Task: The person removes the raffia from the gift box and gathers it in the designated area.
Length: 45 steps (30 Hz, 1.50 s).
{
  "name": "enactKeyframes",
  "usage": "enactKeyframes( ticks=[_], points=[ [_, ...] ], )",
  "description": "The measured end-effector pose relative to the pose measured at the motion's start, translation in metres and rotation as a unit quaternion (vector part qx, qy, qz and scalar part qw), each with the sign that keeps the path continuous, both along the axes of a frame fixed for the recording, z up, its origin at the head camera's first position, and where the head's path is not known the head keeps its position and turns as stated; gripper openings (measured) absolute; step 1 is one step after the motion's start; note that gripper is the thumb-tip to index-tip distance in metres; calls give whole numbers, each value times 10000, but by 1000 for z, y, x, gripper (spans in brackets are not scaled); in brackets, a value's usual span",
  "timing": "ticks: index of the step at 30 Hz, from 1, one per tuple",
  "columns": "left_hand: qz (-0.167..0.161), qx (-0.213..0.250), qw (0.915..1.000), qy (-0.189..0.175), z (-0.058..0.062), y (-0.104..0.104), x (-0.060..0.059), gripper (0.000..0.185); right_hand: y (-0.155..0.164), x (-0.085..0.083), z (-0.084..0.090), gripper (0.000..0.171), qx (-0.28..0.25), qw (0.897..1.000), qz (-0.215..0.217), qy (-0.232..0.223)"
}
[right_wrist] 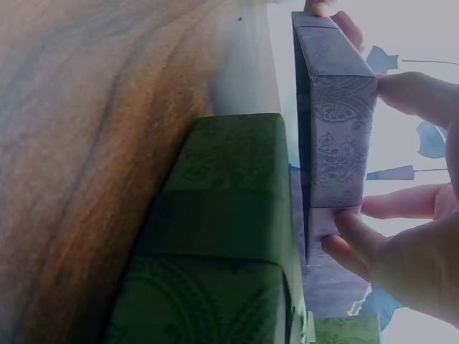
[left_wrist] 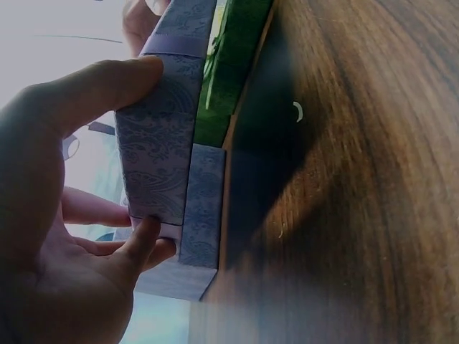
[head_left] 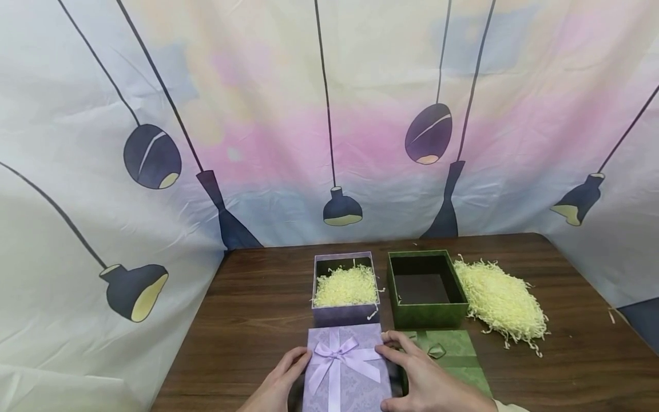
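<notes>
Between both hands is a lilac box lid (head_left: 355,377) with a satin ribbon bow (head_left: 337,356). My left hand (head_left: 280,380) grips its left side, thumb and fingers on the rim in the left wrist view. On the opposite side, my right hand (head_left: 429,380) holds the lid's edge the same way. The wrist views show the lid raised above the table. Just beyond it stands the lilac box (head_left: 346,316), open on top, with pale yellow shredded paper (head_left: 347,286) inside. The green lid (head_left: 460,357) lies beside my right hand, partly hidden by it.
An open green box (head_left: 429,316) stands right of the lilac box, its dark inside showing. Farther right, a pile of yellow shredded paper (head_left: 504,300) lies on the brown wooden table (head_left: 247,303). A curtain (head_left: 278,114) printed with lamps hangs behind the table.
</notes>
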State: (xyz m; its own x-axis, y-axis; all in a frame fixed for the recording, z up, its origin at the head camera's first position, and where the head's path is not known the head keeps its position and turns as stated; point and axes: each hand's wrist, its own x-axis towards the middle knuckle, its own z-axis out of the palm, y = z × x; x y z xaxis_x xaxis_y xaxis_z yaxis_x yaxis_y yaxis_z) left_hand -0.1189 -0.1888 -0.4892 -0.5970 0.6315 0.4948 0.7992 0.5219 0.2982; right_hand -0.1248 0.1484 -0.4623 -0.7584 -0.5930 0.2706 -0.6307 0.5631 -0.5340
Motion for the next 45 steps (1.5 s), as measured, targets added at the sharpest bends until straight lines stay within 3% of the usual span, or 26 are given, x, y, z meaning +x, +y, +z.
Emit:
enactKeyframes(
  ticks=[6, 10, 15, 25, 29, 38, 45],
  points=[
    [-11, -54, 10000, -79, -4, -1, 0, 102, -2, 1, -3, 83, 183, 9981, -132, -567],
    [-51, -69, 10000, -42, -7, -1, 1, 101, -4, 0, -6, 81, 235, 9989, -116, -392],
    [-52, -54, 9997, 229, -9, 1, -3, 105, -3, -1, -8, 81, 226, 9982, -111, -553],
    [56, -140, 9994, 298, -14, 4, -6, 106, -7, -4, -10, 80, 347, 9985, -230, -364],
    [93, -158, 9991, 381, -16, 3, -7, 106, -8, -5, -13, 80, 377, 9978, -193, -504],
    [-20, -204, 9998, 21, -16, 1, -11, 105, -11, -7, -16, 78, 414, 9972, -328, -527],
    [2, -228, 9995, 212, -19, 3, -14, 104, -12, -8, -16, 77, 463, 9972, -337, -482]
  ],
)
